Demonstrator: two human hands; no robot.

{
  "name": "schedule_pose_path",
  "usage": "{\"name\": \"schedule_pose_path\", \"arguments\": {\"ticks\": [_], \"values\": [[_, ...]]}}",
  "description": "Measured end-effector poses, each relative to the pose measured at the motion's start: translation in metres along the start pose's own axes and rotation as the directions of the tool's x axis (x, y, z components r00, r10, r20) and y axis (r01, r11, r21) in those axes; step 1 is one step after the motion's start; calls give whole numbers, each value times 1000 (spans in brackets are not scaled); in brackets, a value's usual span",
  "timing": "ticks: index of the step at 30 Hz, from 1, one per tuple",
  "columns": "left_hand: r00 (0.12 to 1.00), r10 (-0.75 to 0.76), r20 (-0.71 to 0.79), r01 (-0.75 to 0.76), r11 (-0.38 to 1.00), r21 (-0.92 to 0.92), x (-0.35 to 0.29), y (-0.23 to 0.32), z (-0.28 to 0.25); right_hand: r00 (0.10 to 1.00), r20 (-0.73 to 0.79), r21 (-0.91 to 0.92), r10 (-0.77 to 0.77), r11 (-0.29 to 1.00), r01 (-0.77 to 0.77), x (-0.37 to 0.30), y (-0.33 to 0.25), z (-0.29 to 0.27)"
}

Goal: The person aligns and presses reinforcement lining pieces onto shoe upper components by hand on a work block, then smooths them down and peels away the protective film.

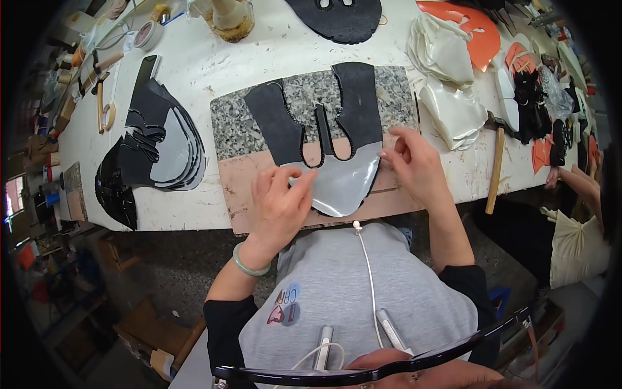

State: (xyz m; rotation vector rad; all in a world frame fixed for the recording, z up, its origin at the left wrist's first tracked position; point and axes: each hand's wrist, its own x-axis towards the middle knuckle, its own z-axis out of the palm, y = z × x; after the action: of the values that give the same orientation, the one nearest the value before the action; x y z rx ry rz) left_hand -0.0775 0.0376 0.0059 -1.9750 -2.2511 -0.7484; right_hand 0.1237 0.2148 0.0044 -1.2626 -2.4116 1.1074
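A black shoe upper (356,107) with a glossy grey toe piece (343,185) lies flat in front of me, its two side flaps pointing away and a narrow tongue strip (322,129) between them. My left hand (282,201) is over the toe's left edge, thumb and forefinger apart, the other fingers bent. At the right edge of the toe is my right hand (414,165), fingers curled loosely and thumb tip close to the rim. Nothing shows between its fingertips. Under the upper are a speckled granite slab (230,126) and a pinkish board (240,188).
Stacked black and grey uppers (172,142) lie left. Another black upper (343,23) and a glue-stained jar (230,23) are at the back. To the right are white pieces (450,113), an orange piece (483,32), a hammer (495,162) and another person's hand (552,176).
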Motion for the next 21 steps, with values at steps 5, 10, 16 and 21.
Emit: {"name": "schedule_pose_path", "arguments": {"ticks": [5,10,16,21], "values": [[986,160,51,-134,932,-337,-6,12,31,659,13,10,-752,659,752,-19,-13,27],[977,151,148,-114,966,-234,-34,6,18,673,137,-16,-727,678,735,-31,18,32],[943,-71,326,42,995,94,-52,5,12,674,286,-99,-681,679,728,-30,4,16],[938,-67,339,31,994,108,-46,6,8,619,226,-238,-752,574,784,-10,-18,53]]}}
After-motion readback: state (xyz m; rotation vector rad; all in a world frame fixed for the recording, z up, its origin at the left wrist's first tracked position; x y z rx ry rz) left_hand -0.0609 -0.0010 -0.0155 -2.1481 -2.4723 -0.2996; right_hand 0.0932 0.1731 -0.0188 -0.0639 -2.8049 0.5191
